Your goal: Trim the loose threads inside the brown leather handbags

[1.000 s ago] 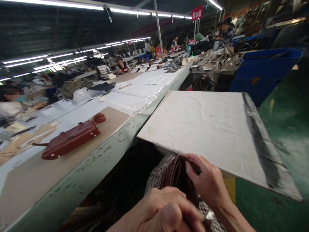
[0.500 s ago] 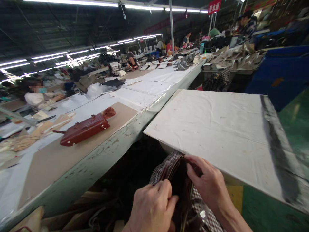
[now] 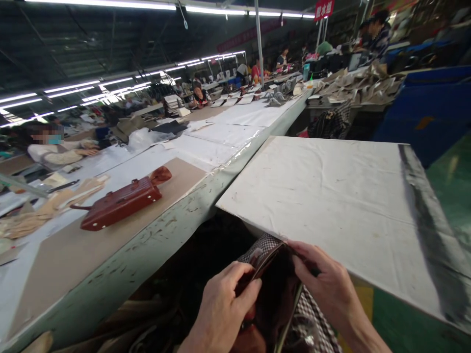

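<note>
A bag with a dark brown edge and a brown-and-white checked side (image 3: 312,314) hangs open below the corner of the white board, its inside dark. My left hand (image 3: 224,304) grips the bag's left edge between thumb and fingers. At the far upper rim my right hand (image 3: 327,279) pinches the brown edge, fingertips partly hidden by the material. Something reddish brown (image 3: 250,338) shows low inside the opening, beside my left hand. A finished-looking reddish-brown bag (image 3: 123,203) lies on its side on the long table, away from both hands.
The white board (image 3: 324,186) juts out right of the long table (image 3: 217,147). Tan pieces (image 3: 47,206) lie at left, and more pieces (image 3: 360,83) are heaped at upper right near a blue bin (image 3: 427,113). A person (image 3: 55,149) works across the table at left.
My left hand has shifted up and its thumb and fingers have spread along the edge. The bag's mouth is wider. My right hand has moved slightly right, and the view has shifted a little.
</note>
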`<state>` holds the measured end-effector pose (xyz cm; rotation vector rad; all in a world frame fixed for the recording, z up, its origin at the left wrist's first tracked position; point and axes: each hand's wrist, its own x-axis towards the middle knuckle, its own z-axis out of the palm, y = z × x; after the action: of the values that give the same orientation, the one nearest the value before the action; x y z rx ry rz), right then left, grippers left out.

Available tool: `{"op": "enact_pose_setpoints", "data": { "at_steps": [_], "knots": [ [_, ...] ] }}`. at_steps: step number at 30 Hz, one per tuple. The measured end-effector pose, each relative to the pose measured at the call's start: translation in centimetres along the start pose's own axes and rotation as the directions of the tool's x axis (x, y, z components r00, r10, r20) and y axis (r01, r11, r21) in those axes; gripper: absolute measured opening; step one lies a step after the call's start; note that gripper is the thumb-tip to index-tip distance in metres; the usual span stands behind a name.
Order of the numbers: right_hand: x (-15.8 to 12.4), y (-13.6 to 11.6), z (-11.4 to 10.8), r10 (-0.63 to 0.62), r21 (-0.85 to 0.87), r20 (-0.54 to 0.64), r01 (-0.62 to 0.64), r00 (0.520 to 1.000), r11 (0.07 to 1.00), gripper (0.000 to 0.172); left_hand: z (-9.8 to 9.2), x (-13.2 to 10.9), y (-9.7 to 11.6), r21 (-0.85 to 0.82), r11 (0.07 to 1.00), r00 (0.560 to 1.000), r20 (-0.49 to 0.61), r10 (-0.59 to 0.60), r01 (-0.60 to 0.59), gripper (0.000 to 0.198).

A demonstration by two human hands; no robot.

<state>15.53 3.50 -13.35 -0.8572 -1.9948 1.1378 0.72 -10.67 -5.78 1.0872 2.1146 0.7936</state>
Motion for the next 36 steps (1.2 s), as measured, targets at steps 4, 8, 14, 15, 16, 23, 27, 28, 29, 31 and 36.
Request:
{"op": "enact_pose_setpoints", "data": {
  "at_steps": [4,8,14,15,16,23,27,28,29,31,36],
  "knots": [
    [0.3,0.6,-0.2,0.001,0.019,0.029,-0.001,1.000,1.000,0.024,-0.3,0.9,-0.3,0.083,0.995,0.998,-0.015,0.064,-0.063,0.018],
    [0.6,0.5,-0.2,-0.041,0.006,0.019,0.041,0.999,0.999,0.024,-0.8,1.7,0.0,0.191,0.974,0.992,-0.004,0.123,-0.120,0.020],
    [0.7,-0.1,0.4,-0.089,0.027,0.012,0.088,0.996,0.996,0.025,-1.5,2.8,-0.1,0.193,0.969,0.988,0.048,0.147,-0.154,0.003],
    [0.7,-0.1,0.4,-0.083,0.028,0.015,0.082,0.996,0.996,0.025,-1.5,2.9,-0.2,0.175,0.971,0.986,0.054,0.158,-0.165,0.004],
    [0.6,-0.1,0.5,-0.077,0.030,0.014,0.076,0.997,0.997,0.025,-1.4,2.9,-0.3,0.158,0.971,0.983,0.059,0.173,-0.180,0.007],
    [0.3,0.1,0.5,-0.078,0.024,0.009,0.078,0.997,0.997,0.025,-0.6,3.6,-0.6,0.161,0.939,0.953,0.064,0.296,-0.303,0.011],
    [0.1,0.1,0.6,-0.084,0.014,0.003,0.083,0.996,0.996,0.025,-0.2,4.0,-0.4,0.182,0.908,0.926,0.050,0.375,-0.377,0.014],
    [0.1,0.1,0.6,-0.084,0.014,0.000,0.084,0.996,0.996,0.025,-0.2,4.1,-0.4,0.191,0.900,0.919,0.051,0.390,-0.392,0.012],
    [0.1,0.0,0.6,-0.084,0.013,-0.005,0.084,0.996,0.996,0.025,-0.2,4.2,-0.3,0.202,0.893,0.914,0.049,0.402,-0.403,0.011],
    [0.1,-0.2,0.7,-0.080,0.013,-0.012,0.080,0.997,0.997,0.026,-0.2,4.3,-0.2,0.227,0.883,0.910,0.047,0.411,-0.411,0.012],
    [0.3,-0.7,1.2,-0.099,0.011,-0.025,0.100,0.995,0.995,0.026,-0.6,4.7,-0.1,0.274,0.898,0.937,0.032,0.348,-0.343,0.017]
  ]
}}
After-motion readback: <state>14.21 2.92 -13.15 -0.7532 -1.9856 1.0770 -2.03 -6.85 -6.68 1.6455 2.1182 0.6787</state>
